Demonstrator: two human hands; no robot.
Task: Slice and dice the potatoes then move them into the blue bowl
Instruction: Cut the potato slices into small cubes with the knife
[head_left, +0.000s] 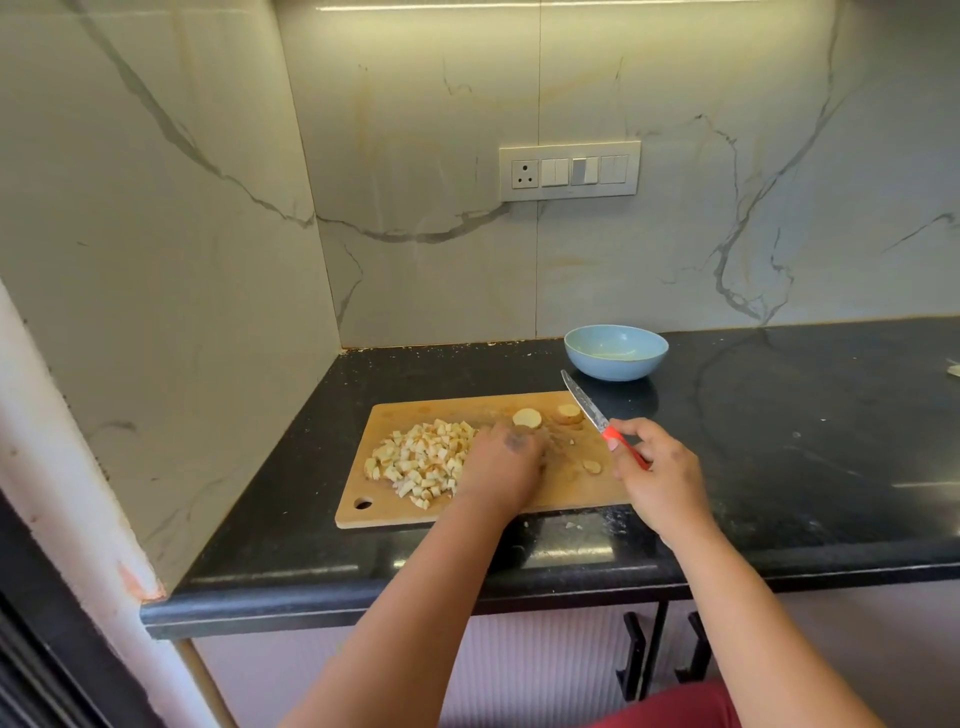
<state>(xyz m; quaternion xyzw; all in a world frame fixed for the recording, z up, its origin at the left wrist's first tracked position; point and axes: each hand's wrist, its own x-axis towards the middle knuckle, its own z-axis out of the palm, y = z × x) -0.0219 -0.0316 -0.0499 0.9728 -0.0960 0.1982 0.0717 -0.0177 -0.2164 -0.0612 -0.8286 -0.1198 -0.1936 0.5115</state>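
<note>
1. A wooden cutting board (467, 514) lies on the black counter (779, 441), near its front edge.
2. A heap of diced potato (421, 460) covers the board's 9 o'clock half.
3. Two round potato slices (527, 417) sit toward the board's 1 o'clock corner, and a small end piece (592, 466) lies at its 3 o'clock side.
4. The left hand (501, 462) rests palm down on the board, just beside the heap, fingers reaching toward the nearer slice; whether it grasps anything I cannot tell.
5. The right hand (652, 467) grips a red-handled knife (597, 415), its blade raised and pointing to 11 o'clock.
6. The blue bowl (615, 352) stands on the counter at 1 o'clock of the board, apart from it.
</note>
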